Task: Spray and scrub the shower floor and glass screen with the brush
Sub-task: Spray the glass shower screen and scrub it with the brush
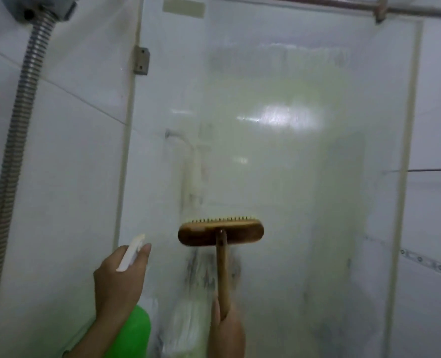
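The brush (220, 232) is held by its handle in the right hand (227, 329), bristles toward the glass screen (291, 151); left of it, the green spray bottle (134, 329) is gripped by the left hand (119, 280).

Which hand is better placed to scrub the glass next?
Right. The right hand grips the brush handle, bristles at the glass screen; the left hand holds the spray bottle.

The right hand (227, 329) grips the brush (220, 232) against the glass screen (291, 151); the left hand (119, 280) holds a spray bottle (134, 329).
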